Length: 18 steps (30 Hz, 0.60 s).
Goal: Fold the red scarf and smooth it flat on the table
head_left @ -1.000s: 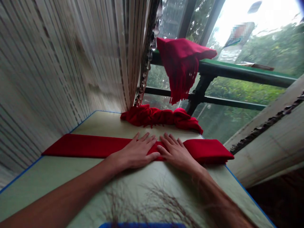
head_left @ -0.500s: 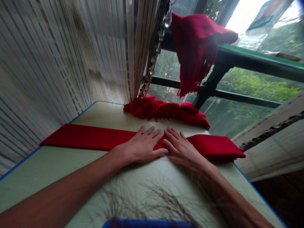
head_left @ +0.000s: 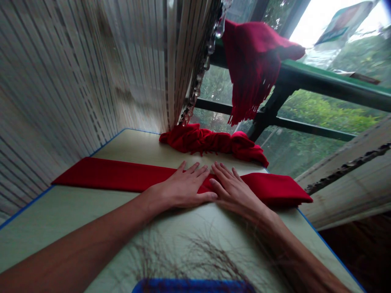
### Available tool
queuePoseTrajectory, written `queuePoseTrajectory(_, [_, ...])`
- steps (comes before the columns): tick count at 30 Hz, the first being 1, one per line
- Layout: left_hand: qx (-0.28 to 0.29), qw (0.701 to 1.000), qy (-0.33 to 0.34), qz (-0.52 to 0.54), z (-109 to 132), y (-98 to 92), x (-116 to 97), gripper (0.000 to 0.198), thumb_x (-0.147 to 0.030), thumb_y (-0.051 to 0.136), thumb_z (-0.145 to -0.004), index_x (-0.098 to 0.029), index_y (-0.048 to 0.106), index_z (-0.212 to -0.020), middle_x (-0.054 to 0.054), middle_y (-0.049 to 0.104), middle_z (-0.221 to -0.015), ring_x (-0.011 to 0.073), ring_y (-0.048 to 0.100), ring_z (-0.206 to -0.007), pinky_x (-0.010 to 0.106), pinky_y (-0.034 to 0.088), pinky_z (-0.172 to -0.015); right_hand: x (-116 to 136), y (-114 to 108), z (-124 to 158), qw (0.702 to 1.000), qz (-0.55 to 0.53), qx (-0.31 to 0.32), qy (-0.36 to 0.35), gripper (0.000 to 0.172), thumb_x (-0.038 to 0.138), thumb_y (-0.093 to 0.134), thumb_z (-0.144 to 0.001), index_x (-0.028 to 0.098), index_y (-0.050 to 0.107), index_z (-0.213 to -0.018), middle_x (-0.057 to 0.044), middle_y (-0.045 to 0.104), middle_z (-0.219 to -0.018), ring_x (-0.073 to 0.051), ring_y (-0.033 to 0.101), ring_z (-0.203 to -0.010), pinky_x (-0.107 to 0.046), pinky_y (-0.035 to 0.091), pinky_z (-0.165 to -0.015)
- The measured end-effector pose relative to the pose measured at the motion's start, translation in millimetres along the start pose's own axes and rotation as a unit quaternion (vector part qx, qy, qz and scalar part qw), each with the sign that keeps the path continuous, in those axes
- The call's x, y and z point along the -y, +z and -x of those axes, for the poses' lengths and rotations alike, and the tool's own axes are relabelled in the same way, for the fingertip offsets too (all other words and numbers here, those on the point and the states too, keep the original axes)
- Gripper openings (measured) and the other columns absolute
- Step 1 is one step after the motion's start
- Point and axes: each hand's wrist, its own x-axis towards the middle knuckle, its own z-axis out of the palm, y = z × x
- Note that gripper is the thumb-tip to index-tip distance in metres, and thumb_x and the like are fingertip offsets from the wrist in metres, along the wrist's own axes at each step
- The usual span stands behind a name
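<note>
My left hand (head_left: 181, 185) and my right hand (head_left: 235, 189) lie flat side by side on a folded red cloth band (head_left: 116, 175), with fingers spread and thumbs almost meeting. Neither hand grips it. The band runs across a pale green table top (head_left: 76, 219), and its folded right end (head_left: 275, 188) reaches the table's far right edge. Just beyond my fingertips, a bunched red cloth (head_left: 207, 142) lies along the far edge of the table, apart from my hands. The middle of the band is hidden under my palms.
A pale slatted blind (head_left: 61, 81) with a hanging bead string (head_left: 198, 77) fills the left. A red fringed scarf (head_left: 252, 65) drapes over a green railing (head_left: 330, 85) before foliage. A weathered white window frame (head_left: 345, 179) stands right. A blue object (head_left: 192, 286) shows at the bottom edge.
The whole view has shifted, so the railing and scarf sit higher and further right. My hands stay flat on the red band, and no cloth has visibly been lifted.
</note>
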Motion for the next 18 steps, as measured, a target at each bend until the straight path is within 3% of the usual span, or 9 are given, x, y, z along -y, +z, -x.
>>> queuePoseTrajectory(18, [0.006, 1.000, 0.004, -0.016, -1.0, 0.2, 1.5, 0.096, -0.082, 0.028, -0.096, -0.015, 0.020, -0.164, 0.009, 0.015, -0.170, 0.0298, 0.006, -0.159, 0.059, 0.004, -0.126, 0.0, -2.9, 1.1, 0.999, -0.045, -0.009, 0.011, 0.074, 0.060, 0.022, -0.105, 0.012, 0.033, -0.160, -0.014, 0.028, -0.168, -0.027, 0.020, -0.158, -0.057, 0.014, -0.128])
